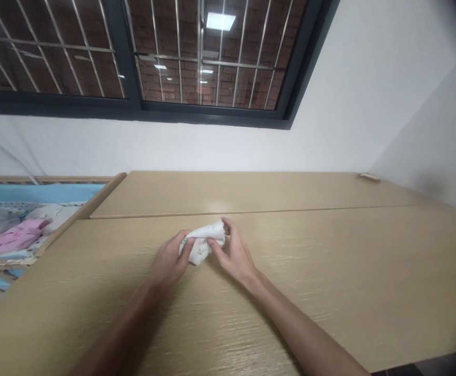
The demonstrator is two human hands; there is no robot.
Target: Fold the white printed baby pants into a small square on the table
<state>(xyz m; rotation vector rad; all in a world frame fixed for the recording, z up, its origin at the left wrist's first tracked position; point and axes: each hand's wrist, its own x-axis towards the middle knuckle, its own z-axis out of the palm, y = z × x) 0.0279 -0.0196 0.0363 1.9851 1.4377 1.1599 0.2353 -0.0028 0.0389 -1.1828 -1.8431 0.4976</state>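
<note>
Left hand (175, 257) and right hand (234, 257) pinch a white cloth (209, 232) over the wooden tabletop (322, 271)

Both hands are closed on the cloth from opposite ends, so I have neither one free. On my feed, the left thumb presses the near face at the left end, while the other left fingers are mostly hidden. At the right end, the right thumb lies along the near side and the fingers curl round the far edge. The cloth is folded over on itself, with small printed marks on it. It sits near the middle of my view, just short of the seam (251, 211) that crosses the wood; I can't tell whether it touches the surface.

Off to the left I see a wooden-railed bed (81, 213) with blue padding (51, 192) and a pink cloth bundle (18, 235). A small object (369, 178), too small for me to identify, lies at the far right. Beyond stands a white wall (212, 146) with a dark-framed window (212, 115) and metal bars (177, 57).
</note>
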